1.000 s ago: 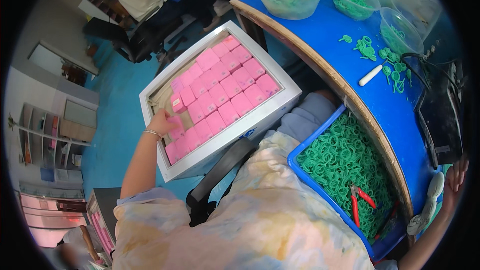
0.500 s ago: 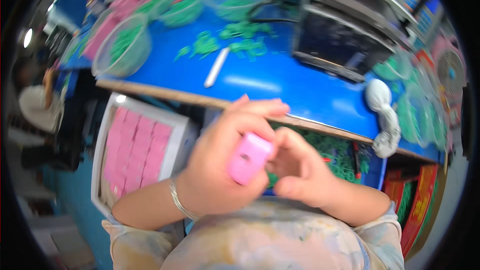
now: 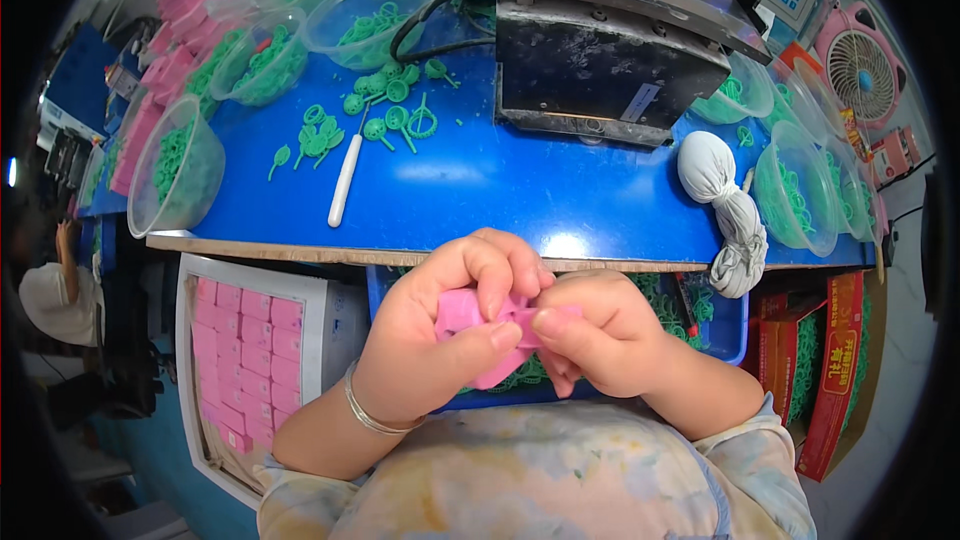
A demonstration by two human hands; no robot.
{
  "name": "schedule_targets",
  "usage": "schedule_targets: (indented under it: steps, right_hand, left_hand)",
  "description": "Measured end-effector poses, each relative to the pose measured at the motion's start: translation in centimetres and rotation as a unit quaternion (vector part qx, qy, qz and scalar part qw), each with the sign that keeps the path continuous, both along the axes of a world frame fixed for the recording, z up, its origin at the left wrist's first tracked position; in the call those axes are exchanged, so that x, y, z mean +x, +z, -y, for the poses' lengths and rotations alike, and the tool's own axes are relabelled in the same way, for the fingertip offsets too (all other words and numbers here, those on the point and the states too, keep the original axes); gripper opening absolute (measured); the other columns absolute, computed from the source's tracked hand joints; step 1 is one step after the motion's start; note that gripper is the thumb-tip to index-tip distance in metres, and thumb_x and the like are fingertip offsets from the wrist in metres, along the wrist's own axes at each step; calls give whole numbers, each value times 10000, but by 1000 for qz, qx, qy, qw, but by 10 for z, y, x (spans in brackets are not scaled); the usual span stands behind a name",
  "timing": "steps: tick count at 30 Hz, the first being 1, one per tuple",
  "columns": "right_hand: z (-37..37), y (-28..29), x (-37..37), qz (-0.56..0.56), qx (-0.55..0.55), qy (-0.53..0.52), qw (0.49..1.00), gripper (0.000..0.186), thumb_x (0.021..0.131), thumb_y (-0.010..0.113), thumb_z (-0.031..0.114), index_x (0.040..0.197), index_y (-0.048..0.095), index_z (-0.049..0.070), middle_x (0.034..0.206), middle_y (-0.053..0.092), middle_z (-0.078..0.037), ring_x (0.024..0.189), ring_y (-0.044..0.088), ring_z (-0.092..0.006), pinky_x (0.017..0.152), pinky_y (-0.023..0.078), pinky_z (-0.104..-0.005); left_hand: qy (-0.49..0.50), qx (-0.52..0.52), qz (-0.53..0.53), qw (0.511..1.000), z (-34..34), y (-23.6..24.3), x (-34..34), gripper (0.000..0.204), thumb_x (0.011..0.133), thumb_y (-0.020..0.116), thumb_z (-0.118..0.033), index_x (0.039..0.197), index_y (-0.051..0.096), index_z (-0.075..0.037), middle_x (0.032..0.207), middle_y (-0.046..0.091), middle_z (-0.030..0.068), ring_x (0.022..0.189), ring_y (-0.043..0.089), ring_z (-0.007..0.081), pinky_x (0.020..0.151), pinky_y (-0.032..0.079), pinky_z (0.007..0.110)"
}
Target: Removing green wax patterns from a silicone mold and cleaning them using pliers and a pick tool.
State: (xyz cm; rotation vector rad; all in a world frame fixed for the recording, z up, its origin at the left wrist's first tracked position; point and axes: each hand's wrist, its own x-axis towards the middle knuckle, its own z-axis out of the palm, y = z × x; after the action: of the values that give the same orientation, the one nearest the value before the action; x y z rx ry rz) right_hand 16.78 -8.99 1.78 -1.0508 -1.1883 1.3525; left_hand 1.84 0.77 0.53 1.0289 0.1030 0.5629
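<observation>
I see a wide blue-topped table; at its near edge, a white-framed box of pink blocks and a blue plastic bin of green looped pieces; above the bin, left hand and right hand close together — both pinching one angular pink piece between them.

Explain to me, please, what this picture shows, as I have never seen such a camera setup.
There is no robot here: a person works bare-handed. The camera is one of two worn on the head, looking down; its fisheye lens bends straight edges. The left hand and right hand hold pink material between them; I cannot tell if it is one piece. On the blue tabletop lie a white-handled tool, loose green pieces and a tied white cloth, with clear bowls and a black machine.
</observation>
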Motion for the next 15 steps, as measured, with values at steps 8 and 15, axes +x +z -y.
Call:
schedule_targets:
  steps: [8,15]
  right_hand:
    - [3,3,15,-414,93,-37,905,510,969,330,279,490,353,107,380,356,-9,355,453,-177,349,311,-251]
    - [-7,1,39,724,7,-252,643,336,871,547,276,619,556,54,530,547,-156,500,573,-274,457,451,-342]
  left_hand:
    - [-77,-279,150,946,-7,-11,5,154,706,597,-100,736,452,-143,846,492,14,874,464,173,999,338,425]
    - [-72,-306,85,945,2,-14,-15,446,664,723,-295,1010,487,-139,933,505,31,974,471,201,1028,300,448]
